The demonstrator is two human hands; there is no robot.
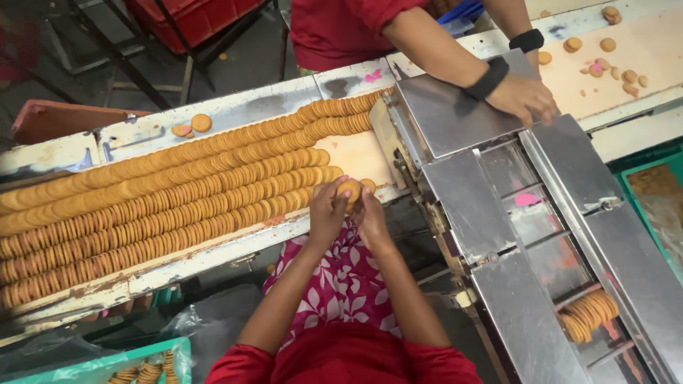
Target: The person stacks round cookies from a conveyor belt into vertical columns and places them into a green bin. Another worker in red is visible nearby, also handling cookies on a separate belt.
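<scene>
**A:** Round golden-brown sandwich biscuits [349,190], a short stack of them, pinched between both hands right at the near edge of the long cream-coloured conveyor tray [213,250]. Left hand [326,213] curled round the left end, right hand [370,217] cupping the right end, fingers closed, palms pressing toward each other. Stack's long axis running left to right, same as the rows.

**B:** Yep, looks squeezed from both ends. And sitting where versus the rest?

**A:** Just past the right-hand tip of the nearest rows of lined-up biscuits on edge [163,206], touching or nearly so, hard to tell. Off to the right, close by, the sloping shiny steel chute machine [498,213]. Right hand the nearer one to that, left hand nearer the rows.

**B:** Anything else around?

**A:** Another person's hand with a black wristband [523,96] resting on the steel top plate, red sleeve above it. Loose biscuits scattered on the far pale belt [605,60]. Small curved batch of biscuits [587,313] lying low down in the chute channel. Teal plastic crate [99,366] bottom left with a few more inside. Pink floral cloth [341,284] under the forearms.
</scene>
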